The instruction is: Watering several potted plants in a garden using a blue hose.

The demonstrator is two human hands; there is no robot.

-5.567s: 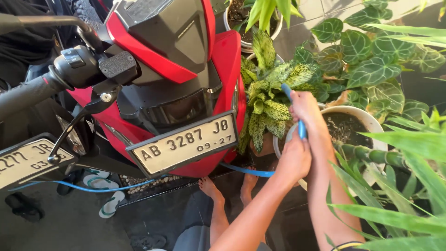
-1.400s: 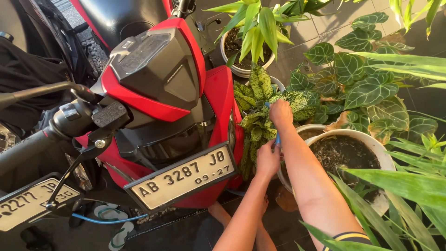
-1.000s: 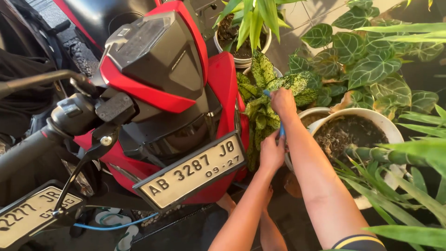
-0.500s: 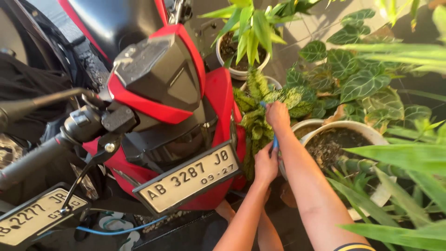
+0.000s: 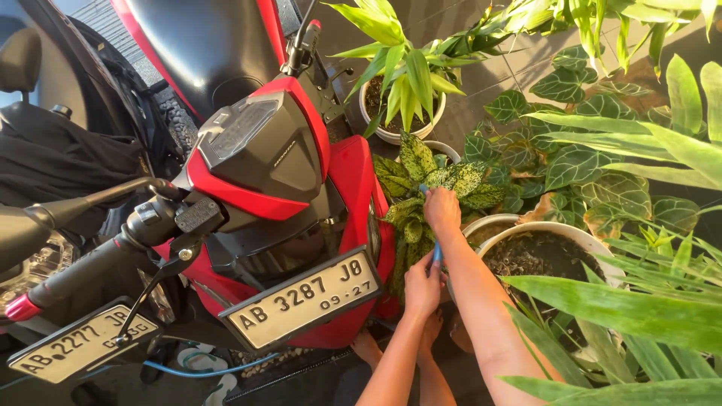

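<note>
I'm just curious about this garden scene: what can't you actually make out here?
- Blue hose: only short bits show, in the head view, between the left hand and right hand; its tip hides among spotted leaves.
- Whether water flows: too small to tell.
- The spotted plant's pot: mostly covered by foliage.

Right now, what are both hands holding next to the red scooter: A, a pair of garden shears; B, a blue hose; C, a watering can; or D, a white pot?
B: the right hand and the left hand both grip a thin blue hose, its end held up among the speckled plant leaves.
</note>
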